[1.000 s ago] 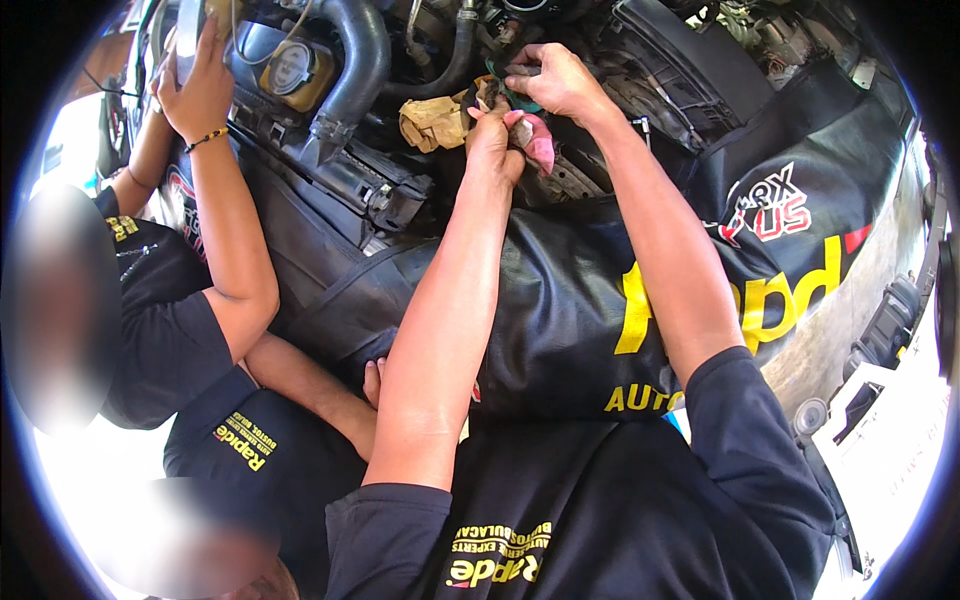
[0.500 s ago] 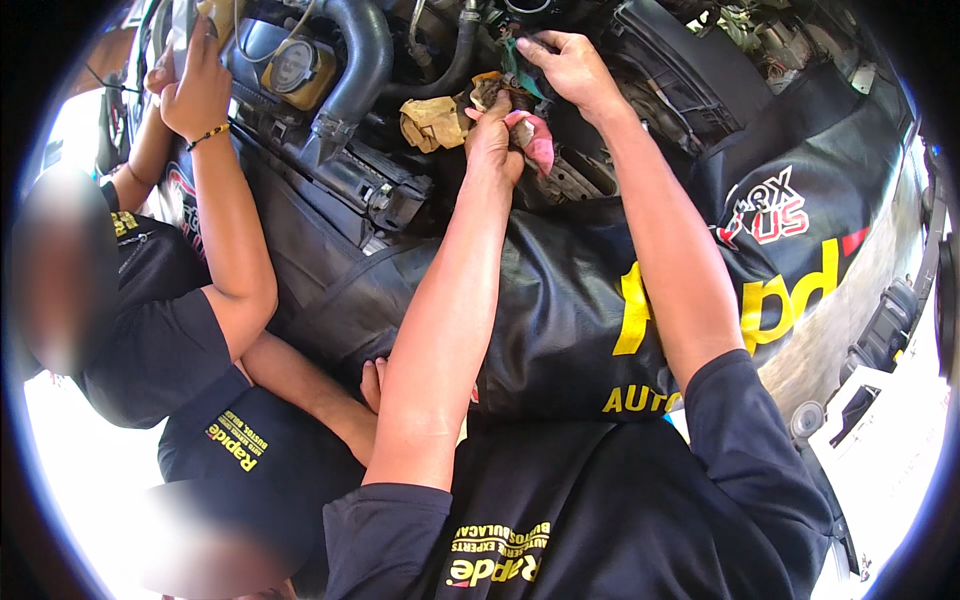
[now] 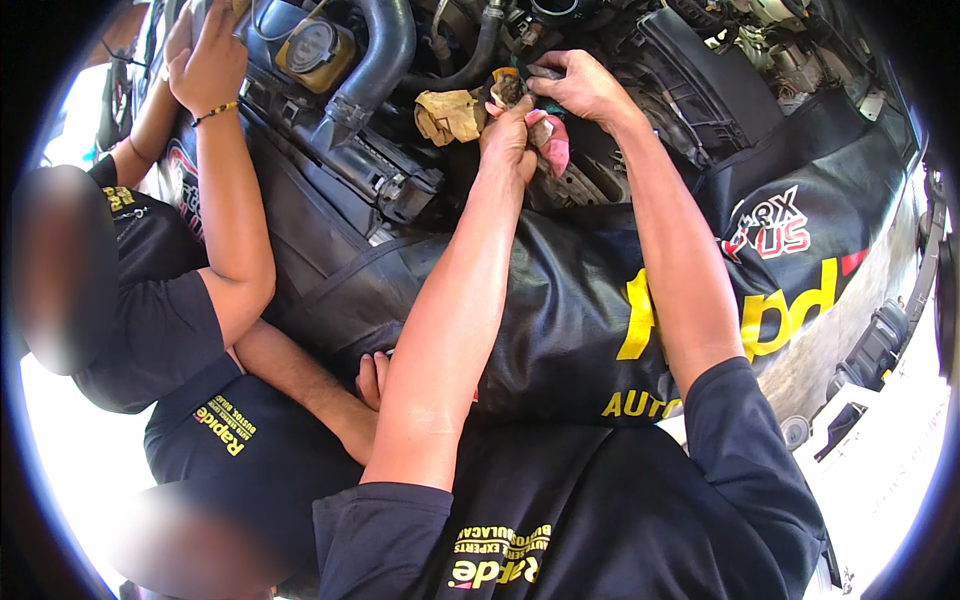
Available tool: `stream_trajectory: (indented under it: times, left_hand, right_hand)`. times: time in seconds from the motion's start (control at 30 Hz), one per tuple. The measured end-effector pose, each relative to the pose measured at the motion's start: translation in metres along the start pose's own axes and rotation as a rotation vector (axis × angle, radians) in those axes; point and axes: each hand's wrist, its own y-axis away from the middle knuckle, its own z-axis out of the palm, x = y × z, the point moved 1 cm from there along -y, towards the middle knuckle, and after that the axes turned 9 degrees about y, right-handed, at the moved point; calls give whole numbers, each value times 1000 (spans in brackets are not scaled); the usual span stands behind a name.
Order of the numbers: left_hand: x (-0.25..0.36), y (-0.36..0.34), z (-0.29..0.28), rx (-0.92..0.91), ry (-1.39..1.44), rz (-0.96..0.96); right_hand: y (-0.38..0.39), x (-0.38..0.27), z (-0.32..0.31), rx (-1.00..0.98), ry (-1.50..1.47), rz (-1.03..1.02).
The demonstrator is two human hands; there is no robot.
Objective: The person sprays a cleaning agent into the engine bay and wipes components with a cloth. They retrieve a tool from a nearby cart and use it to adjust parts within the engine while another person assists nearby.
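My left hand (image 3: 509,137) reaches over the engine bay, closed around a bunched rag. Pink cloth (image 3: 551,144) hangs from it on the right and a tan, crumpled piece (image 3: 448,117) sticks out on the left. At the top of the bundle, a small dirty brownish piece (image 3: 508,88) shows above my thumb. Close beside it, my right hand (image 3: 590,88) has its fingers pinched together, tips almost at the bundle. What they hold, if anything, is hidden; a bit of teal cloth shows near them.
A thick black hose (image 3: 388,60) and a capped reservoir (image 3: 315,52) lie left of my hands. A black fender cover (image 3: 560,300) drapes the car's near edge. At left, one person's raised hand (image 3: 212,70) is over the bay; another person's hand (image 3: 372,378) rests beside my left forearm.
My right hand has moved down and closer to the rag bundle in my left hand. Most of the teal cloth, seen hanging below my right fingers before, is now out of sight.
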Motion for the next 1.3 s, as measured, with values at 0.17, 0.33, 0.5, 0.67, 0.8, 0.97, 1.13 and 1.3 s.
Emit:
stream_trajectory:
  times: [0.17,0.33,0.5,0.67,0.8,0.97,1.13,1.3]
  left_hand:
    - [0,-6,-4,11,15,-1]
    - [4,7,7,24,-42,-15]
    - [-1,-12,-5,17,-11,-10]
    - [2,2,1,0,31,-77]
    - [-7,-8,-5,8,54,-6]
    - [-8,-21,-10,-66,106,8]
    - [-3,-19,-9,-58,53,18]
    - [2,-11,-6,24,8,-41]
  right_hand:
    - [7,-24,18,262,232,196]
    - [-14,8,10,313,-358,28]
    - [-7,11,7,35,-56,-214]
    - [15,-15,-2,98,159,-226]
    - [12,-18,9,160,206,-143]
    - [15,-23,22,302,255,-91]
    - [17,-25,25,358,278,-17]
    - [-4,-1,11,433,-34,69]
